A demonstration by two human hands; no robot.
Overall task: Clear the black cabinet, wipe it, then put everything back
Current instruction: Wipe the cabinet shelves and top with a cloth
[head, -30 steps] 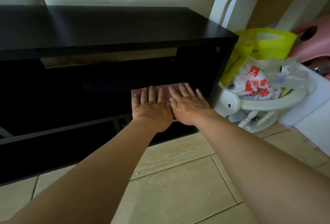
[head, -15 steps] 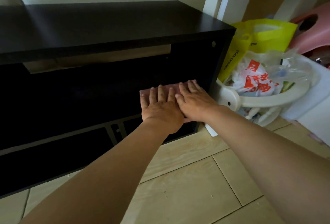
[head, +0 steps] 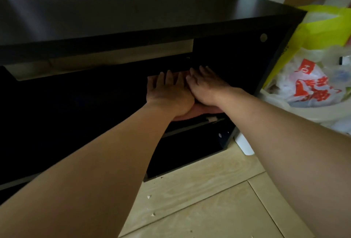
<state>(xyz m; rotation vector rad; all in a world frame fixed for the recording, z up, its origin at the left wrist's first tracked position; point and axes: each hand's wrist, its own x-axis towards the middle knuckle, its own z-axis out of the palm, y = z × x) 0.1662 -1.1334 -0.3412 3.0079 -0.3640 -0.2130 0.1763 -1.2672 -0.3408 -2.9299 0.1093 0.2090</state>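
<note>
The black cabinet point(head: 133, 15) fills the upper left, its top bare and its open shelf dark. My left hand point(head: 168, 93) and my right hand point(head: 206, 86) lie flat, side by side, palms down on a pink cloth point(head: 197, 112) on the right end of the inner shelf. Both hands press the cloth; only its near edge shows below my wrists, and a sliver shows between the fingers. My fingers are spread and reach deep under the cabinet top, close to the right side panel.
A yellow bag point(head: 322, 27) and a clear plastic bag with red print point(head: 311, 89) sit right of the cabinet, over a white object point(head: 246, 146). The pale tiled floor point(head: 209, 199) carries a few small crumbs. A lower compartment point(head: 186, 148) lies beneath the shelf.
Both hands have pushed the cloth deeper into the shelf, toward the back and right. The view has moved closer and lower toward the cabinet.
</note>
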